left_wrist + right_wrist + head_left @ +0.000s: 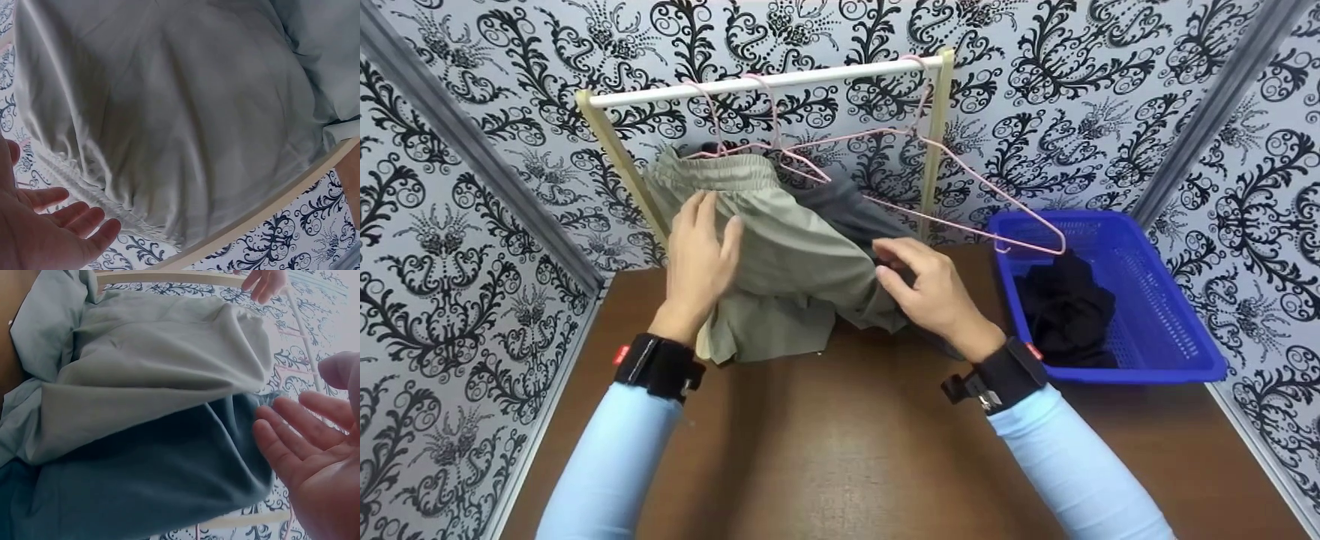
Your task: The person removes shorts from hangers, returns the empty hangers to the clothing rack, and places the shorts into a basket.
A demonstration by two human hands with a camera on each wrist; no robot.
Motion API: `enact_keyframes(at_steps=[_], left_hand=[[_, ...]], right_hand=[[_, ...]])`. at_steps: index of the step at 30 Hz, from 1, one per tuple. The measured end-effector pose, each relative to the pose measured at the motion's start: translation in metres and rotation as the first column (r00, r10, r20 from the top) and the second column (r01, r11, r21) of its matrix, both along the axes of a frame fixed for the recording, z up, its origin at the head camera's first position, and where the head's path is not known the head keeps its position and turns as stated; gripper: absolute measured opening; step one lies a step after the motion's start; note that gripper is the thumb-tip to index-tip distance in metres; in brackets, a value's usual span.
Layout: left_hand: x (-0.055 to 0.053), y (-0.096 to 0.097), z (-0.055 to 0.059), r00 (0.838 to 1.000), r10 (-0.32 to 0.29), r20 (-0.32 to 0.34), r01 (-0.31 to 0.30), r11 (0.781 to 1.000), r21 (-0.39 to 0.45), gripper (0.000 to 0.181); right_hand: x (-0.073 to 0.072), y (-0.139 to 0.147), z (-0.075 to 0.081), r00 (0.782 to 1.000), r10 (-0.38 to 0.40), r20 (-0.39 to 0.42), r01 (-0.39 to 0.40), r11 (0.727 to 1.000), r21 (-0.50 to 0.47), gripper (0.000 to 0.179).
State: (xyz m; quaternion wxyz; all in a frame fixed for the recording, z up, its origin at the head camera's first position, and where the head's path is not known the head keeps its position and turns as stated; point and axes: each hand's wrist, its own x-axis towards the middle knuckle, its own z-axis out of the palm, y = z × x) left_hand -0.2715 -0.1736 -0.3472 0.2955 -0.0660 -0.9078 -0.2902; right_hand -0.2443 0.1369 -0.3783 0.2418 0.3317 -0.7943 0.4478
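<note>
Light grey-green shorts (780, 232) with a gathered elastic waistband hang from a pink wire hanger on the rack. Behind them hangs a dark grey garment (844, 206), seen as dark blue-grey cloth (169, 467) in the right wrist view. My left hand (697, 255) is at the front of the shorts, just below the waistband, fingers extended; in its wrist view the fingertips are right by the waistband (124, 216). My right hand (922, 289), fingers loosely bent and holding nothing, is beside the right edge of the shorts, in front of the dark garment.
The rack has a white rail (810, 77) and wooden posts. An empty pink hanger (997, 187) hangs at its right end, reaching over a blue plastic basket (1166, 300) with black cloth (1069, 307) inside. All stand on a brown tabletop (840, 450) between patterned walls.
</note>
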Motion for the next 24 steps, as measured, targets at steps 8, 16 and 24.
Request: enact_keyframes(at_steps=[8,16,24], left_hand=[[-0.006,-0.004,-0.003,0.995,0.047,0.091,-0.050,0.998,0.025,0.058],[-0.010,-0.006,-0.006,0.990,0.069,0.123,-0.072,0.997,0.020,0.059],[-0.012,-0.003,-0.010,0.992,0.078,0.099,-0.079,0.997,0.005,0.057]], right_hand=[[-0.011,-0.020,0.002,0.988,0.020,0.154,-0.020,1.000,0.000,0.037],[-0.019,-0.030,-0.003,0.973,-0.036,0.230,0.024,0.998,0.056,0.031],[-0.025,-0.037,-0.008,0.975,-0.036,0.221,0.024,0.998,0.056,0.027]])
